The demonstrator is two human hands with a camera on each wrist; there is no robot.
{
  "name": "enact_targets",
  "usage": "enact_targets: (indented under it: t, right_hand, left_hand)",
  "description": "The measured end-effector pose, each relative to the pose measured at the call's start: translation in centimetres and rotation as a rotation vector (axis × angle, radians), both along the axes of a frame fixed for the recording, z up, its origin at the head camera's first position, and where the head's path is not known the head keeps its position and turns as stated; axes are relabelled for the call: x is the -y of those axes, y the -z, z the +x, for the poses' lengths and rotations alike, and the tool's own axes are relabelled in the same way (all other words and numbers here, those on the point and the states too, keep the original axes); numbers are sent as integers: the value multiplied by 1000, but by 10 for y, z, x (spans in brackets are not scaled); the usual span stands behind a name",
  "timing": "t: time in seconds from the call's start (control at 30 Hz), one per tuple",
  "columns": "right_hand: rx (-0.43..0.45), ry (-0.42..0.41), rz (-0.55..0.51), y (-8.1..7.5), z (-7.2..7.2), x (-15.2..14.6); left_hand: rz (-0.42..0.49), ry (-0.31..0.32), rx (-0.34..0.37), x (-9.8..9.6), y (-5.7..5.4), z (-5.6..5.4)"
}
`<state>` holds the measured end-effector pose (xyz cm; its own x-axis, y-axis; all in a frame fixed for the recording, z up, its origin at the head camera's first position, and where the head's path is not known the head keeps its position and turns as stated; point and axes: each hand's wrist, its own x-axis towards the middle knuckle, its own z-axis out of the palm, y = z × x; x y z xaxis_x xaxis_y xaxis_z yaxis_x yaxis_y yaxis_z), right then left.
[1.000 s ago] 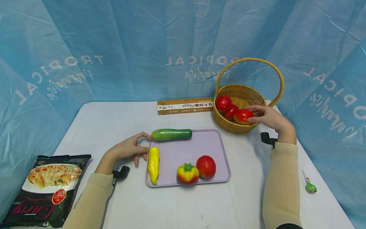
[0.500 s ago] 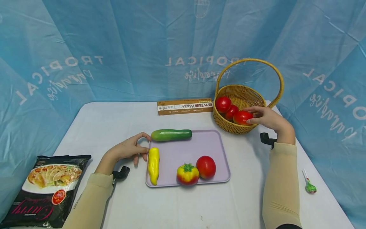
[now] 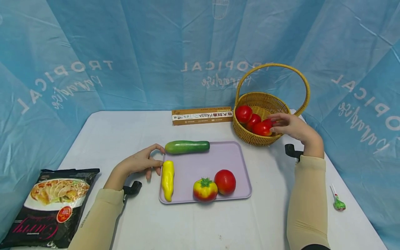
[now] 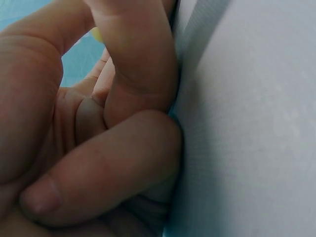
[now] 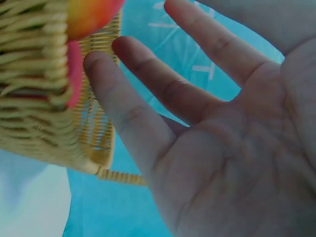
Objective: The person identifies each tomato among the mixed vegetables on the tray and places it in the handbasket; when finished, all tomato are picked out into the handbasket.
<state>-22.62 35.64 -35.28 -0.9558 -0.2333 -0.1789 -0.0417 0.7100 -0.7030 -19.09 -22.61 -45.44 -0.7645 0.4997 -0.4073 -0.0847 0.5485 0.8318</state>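
My right hand reaches over the right rim of a wicker basket. Its fingertips and thumb are right beside a red mango-like fruit. In the right wrist view the fingers stretch toward the basket wall, with the red-and-yellow fruit beyond them. Two more red fruits sit inside. At the left edge of a lilac tray rests my left hand, fingers loosely bent. Its index fingertip is near a cucumber, its thumb by the top of a yellow pepper.
The tray's front edge bears a yellow-red tomato with green leaves and a red tomato. Behind lies a pasta box. A black noodle packet is at left, a green lollipop at right. Blue cloth hangs around.
The mango-like fruit in the basket has rolled slightly left, away from my right fingertips, showing more red. My left hand and the things on the tray stay put.
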Motion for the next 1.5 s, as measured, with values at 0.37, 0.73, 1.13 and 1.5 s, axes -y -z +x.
enact_targets:
  t: [0.37, 0.73, 1.13, 1.5]
  right_hand:
    - [-42, -90, -155, -20, 12, 30]
    - [72, -428, -202, 4, 9, 83]
    - [341, -737, -197, 37, 18, 133]
    - [399, -838, -92, 48, 20, 145]
  left_hand:
    - [4, -5, 2, 0, -1, 1]
    - [-7, -14, 14, 0, 1, 0]
    - [-1, -11, 25, -1, -1, 0]
    - [25, -11, 23, 0, 0, 0]
